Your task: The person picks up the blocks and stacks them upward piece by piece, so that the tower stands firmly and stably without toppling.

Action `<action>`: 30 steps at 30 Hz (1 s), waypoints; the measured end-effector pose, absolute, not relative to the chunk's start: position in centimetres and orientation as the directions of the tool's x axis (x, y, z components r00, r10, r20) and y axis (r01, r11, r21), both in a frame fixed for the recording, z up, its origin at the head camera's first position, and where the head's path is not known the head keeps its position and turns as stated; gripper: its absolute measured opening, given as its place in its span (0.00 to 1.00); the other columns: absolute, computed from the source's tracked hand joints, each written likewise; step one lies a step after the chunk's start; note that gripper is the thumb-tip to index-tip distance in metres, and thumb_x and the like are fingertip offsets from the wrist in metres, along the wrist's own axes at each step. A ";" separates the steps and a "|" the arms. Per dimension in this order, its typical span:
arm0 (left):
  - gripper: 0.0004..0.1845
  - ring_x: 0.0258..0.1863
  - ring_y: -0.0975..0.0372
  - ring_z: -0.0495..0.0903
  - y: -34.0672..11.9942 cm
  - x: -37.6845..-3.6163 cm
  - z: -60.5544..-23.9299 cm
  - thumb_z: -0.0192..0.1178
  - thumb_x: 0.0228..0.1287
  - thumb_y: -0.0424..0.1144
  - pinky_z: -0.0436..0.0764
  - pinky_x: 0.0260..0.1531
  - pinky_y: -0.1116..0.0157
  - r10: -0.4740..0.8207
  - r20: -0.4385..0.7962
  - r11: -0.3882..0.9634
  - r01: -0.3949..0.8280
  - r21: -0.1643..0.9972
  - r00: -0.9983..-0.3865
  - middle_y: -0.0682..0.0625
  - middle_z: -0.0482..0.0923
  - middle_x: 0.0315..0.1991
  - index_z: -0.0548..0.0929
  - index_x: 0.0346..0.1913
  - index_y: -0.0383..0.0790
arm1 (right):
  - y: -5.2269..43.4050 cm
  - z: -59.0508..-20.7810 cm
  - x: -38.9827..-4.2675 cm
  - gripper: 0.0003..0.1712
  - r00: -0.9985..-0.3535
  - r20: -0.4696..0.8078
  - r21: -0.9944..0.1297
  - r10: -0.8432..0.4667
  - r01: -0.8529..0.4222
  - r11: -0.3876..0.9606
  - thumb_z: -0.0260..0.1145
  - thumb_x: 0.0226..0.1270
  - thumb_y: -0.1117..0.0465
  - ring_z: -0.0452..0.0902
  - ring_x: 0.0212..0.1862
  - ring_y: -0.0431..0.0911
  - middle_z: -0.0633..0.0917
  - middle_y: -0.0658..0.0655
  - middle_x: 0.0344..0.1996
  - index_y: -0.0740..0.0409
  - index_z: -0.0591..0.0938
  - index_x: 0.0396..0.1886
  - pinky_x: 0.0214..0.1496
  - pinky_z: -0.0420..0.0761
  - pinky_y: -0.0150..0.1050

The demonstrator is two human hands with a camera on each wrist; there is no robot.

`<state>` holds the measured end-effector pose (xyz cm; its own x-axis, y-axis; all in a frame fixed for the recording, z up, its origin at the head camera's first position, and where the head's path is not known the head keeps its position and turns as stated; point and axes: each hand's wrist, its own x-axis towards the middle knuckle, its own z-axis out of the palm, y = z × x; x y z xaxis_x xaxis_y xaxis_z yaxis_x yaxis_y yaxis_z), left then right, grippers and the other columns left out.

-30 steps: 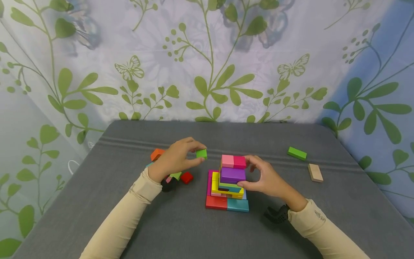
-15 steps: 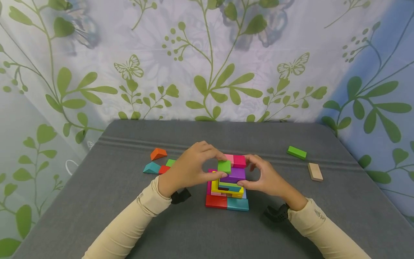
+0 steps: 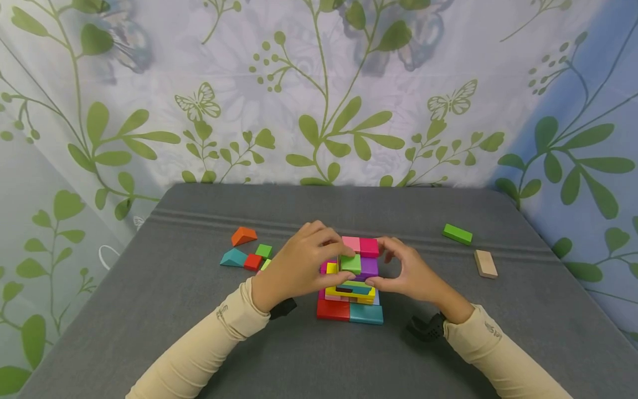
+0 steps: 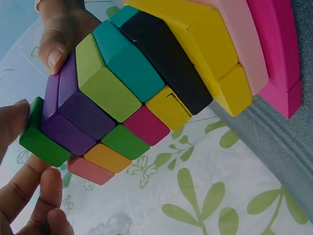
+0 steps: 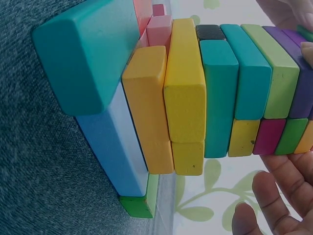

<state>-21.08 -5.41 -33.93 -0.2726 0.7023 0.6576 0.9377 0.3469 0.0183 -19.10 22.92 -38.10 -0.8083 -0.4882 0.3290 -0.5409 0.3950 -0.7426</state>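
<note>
A stack of coloured blocks (image 3: 349, 302) stands mid-table on a red and a teal block. My left hand (image 3: 344, 262) pinches a small green block (image 3: 351, 265) between thumb and fingers and holds it against the purple block (image 3: 370, 267) near the top. The left wrist view shows the green block (image 4: 41, 139) pressed to the purple block (image 4: 73, 117). My right hand (image 3: 379, 264) curls around the stack's right side, thumb low and fingers on the magenta top block (image 3: 369, 247). In the right wrist view its fingers (image 5: 274, 196) flank the stack (image 5: 186, 93).
Left of the stack lie an orange wedge (image 3: 243, 236), a teal wedge (image 3: 234, 257), a red cube (image 3: 252, 261) and a small green piece (image 3: 263, 250). A long green block (image 3: 457, 234) and a tan block (image 3: 485, 264) lie at the right. A leaf-print curtain hangs behind the grey table (image 3: 149, 310).
My left hand carried the small green block rightward from beside the loose pieces to the stack and lowered it against the purple block. The right hand stayed on the stack.
</note>
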 end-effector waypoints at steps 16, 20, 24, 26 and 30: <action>0.19 0.39 0.59 0.76 -6.5 -21.5 -34.0 0.82 0.61 0.44 0.78 0.42 0.61 0.657 0.658 0.331 0.925 0.187 -0.368 0.51 0.85 0.38 0.92 0.51 0.39 | 22.9 -37.9 -19.1 0.35 -0.820 0.315 -0.742 -0.478 -0.527 0.414 0.82 0.59 0.59 0.75 0.48 0.59 0.84 0.55 0.51 0.65 0.80 0.64 0.50 0.81 0.51; 0.16 0.40 0.58 0.78 -8.7 -22.2 -33.8 0.77 0.66 0.38 0.79 0.42 0.58 0.642 0.605 0.330 0.882 0.337 -0.472 0.51 0.84 0.38 0.92 0.55 0.39 | 22.7 -37.7 -19.0 0.36 -0.829 0.304 -0.741 -0.469 -0.515 0.431 0.83 0.58 0.60 0.75 0.48 0.60 0.84 0.55 0.51 0.66 0.80 0.64 0.50 0.81 0.52; 0.13 0.46 0.56 0.81 -11.3 -23.2 -34.1 0.71 0.73 0.35 0.82 0.47 0.53 0.689 0.386 0.383 0.760 0.525 -0.614 0.51 0.87 0.45 0.91 0.57 0.39 | 22.7 -37.6 -19.0 0.36 -0.836 0.293 -0.742 -0.463 -0.504 0.442 0.83 0.58 0.61 0.75 0.48 0.61 0.84 0.56 0.51 0.66 0.80 0.64 0.50 0.81 0.53; 0.12 0.50 0.53 0.83 -12.4 -23.6 -34.6 0.69 0.75 0.35 0.83 0.52 0.49 0.703 0.255 0.444 0.690 0.571 -0.664 0.49 0.89 0.49 0.90 0.57 0.37 | 22.7 -37.6 -18.9 0.36 -0.841 0.285 -0.745 -0.460 -0.496 0.446 0.83 0.58 0.61 0.75 0.49 0.61 0.84 0.56 0.51 0.66 0.79 0.64 0.50 0.81 0.53; 0.14 0.53 0.51 0.86 -13.6 -24.0 -36.0 0.73 0.72 0.39 0.84 0.55 0.48 0.678 0.080 0.600 0.613 0.514 -0.731 0.47 0.90 0.52 0.91 0.55 0.37 | 22.7 -37.6 -18.8 0.37 -0.845 0.279 -0.744 -0.457 -0.491 0.454 0.83 0.58 0.60 0.75 0.49 0.59 0.84 0.56 0.51 0.67 0.79 0.64 0.49 0.81 0.52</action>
<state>-24.00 -13.60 -36.05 -0.7311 0.6776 0.0799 0.6126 0.6004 0.5141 -18.80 22.74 -37.62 -0.8446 -0.4567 0.2795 -0.4913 0.4535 -0.7436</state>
